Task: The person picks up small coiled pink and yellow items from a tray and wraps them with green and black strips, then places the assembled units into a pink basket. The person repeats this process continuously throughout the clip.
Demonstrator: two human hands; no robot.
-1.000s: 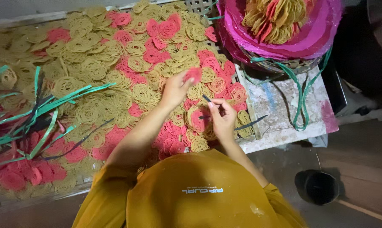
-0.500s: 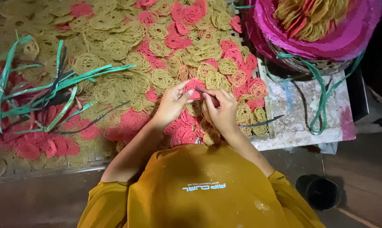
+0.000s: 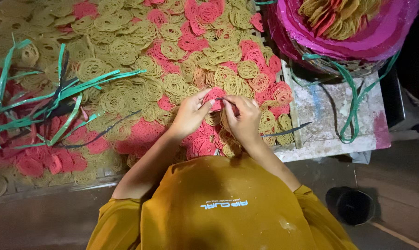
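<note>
Head view: left hand (image 3: 189, 113) and right hand (image 3: 243, 118) pinch pink disc (image 3: 215, 96).

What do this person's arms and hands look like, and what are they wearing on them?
Both arms are bare from above the elbow down. The left hand and right hand wear no gloves, and no rings, bracelets or watch can be seen. The short sleeves belong to a mustard-yellow shirt with small white lettering and a few pale specks.

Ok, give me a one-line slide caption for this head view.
Left hand and right hand pinch a pink noodle coil above a tray of yellow and pink coils.
</note>
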